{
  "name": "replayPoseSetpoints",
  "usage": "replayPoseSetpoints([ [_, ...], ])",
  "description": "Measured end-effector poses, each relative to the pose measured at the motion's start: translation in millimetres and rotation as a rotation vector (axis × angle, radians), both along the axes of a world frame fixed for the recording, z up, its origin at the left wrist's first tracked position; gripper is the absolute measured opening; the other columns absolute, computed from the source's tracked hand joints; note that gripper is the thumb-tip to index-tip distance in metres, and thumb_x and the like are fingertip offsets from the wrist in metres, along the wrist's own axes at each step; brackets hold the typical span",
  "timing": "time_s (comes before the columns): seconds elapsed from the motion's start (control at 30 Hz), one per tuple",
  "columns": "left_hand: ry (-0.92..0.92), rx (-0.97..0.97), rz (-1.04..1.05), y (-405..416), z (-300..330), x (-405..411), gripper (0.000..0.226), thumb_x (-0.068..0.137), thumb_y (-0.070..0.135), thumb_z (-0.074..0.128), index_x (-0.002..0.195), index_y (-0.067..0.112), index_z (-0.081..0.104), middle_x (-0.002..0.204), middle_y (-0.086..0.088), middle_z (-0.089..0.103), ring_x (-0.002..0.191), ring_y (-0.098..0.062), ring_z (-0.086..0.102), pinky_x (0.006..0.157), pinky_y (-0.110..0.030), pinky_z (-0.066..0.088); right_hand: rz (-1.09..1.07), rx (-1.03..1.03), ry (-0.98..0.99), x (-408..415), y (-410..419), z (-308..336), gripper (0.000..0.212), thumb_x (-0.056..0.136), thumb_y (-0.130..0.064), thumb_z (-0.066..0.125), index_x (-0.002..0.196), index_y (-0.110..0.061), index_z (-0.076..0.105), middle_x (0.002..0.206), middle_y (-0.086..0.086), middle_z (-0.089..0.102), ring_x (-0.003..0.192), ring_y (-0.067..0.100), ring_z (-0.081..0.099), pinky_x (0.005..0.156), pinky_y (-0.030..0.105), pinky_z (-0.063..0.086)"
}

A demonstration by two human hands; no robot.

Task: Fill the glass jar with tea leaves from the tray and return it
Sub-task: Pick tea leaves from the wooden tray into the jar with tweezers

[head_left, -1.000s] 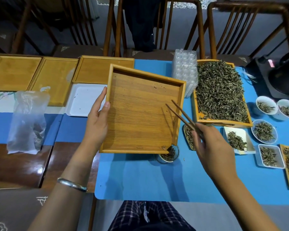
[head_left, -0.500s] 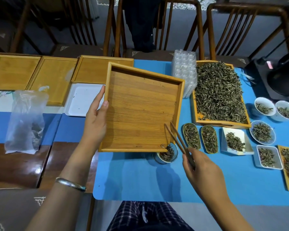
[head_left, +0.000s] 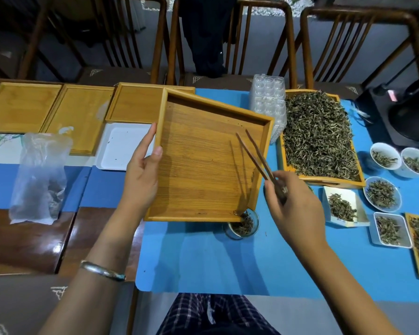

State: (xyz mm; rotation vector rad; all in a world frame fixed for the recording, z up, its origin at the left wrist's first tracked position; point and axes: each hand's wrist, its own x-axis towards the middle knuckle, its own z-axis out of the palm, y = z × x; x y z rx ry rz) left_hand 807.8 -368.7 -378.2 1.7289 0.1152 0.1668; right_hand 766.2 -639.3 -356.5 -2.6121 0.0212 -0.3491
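My left hand [head_left: 142, 176] grips the left rim of a nearly bare bamboo tray [head_left: 203, 165], held tilted so its near right corner hangs over a small glass jar [head_left: 242, 226]. The jar stands on the blue mat and holds dark tea leaves; a few leaves cling at that corner. My right hand [head_left: 293, 209] pinches a pair of dark wooden tongs [head_left: 257, 160], whose tips point up over the tray's right part. A second bamboo tray [head_left: 321, 182] heaped with tea leaves lies to the right.
Three bare bamboo trays [head_left: 22, 107] and a white tray [head_left: 121, 146] lie at the back left, with a plastic bag [head_left: 40, 175] near them. Stacked clear blister packs [head_left: 269, 100] stand behind the held tray. Small dishes of tea [head_left: 382, 194] crowd the right side. Chairs line the far edge.
My right hand dipped the tongs toward the tray's near right corner above the jar, then raised them back over the tray's right part. My left hand kept the tray tilted.
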Motion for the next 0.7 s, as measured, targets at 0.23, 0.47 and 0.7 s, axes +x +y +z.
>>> replayPoseSetpoints([
  [0.23, -0.044, 0.0, -0.002, -0.9, -1.4, -3.3, 0.041, 0.108, 0.025, 0.041, 0.146, 0.038, 0.037, 0.119, 0.049, 0.056, 0.109, 0.019, 0.057, 0.084, -0.002, 0.045, 0.006, 0.049, 0.082, 10.3, 0.5, -13.2, 0.028, 0.093, -0.035, 0.056, 0.112, -0.014, 0.055, 0.098, 0.002, 0.07, 0.078, 0.02, 0.067, 0.059, 0.029, 0.046],
  [0.47, -0.071, 0.028, -0.004, -2.5, -2.6, -3.2, 0.042, 0.104, 0.034, 0.042, 0.145, 0.044, 0.037, 0.121, 0.044, 0.058, 0.09, 0.018, 0.055, 0.087, -0.008, 0.047, 0.013, 0.024, 0.186, -28.1, -15.2, -30.7, 0.026, 0.091, -0.031, 0.058, 0.11, -0.014, 0.055, 0.099, 0.0, 0.071, 0.076, 0.018, 0.069, 0.05, 0.019, 0.036],
  [0.7, -0.125, 0.053, -0.017, -3.4, 2.0, 1.1, 0.044, 0.1, 0.045, 0.044, 0.143, 0.053, 0.039, 0.085, 0.032, 0.05, 0.08, 0.012, 0.046, 0.075, -0.012, 0.042, 0.01, 0.032, 0.19, -45.1, -17.6, -28.0, 0.02, 0.088, -0.024, 0.062, 0.105, -0.013, 0.056, 0.074, -0.013, 0.055, 0.038, -0.004, 0.037, 0.043, 0.01, 0.018],
])
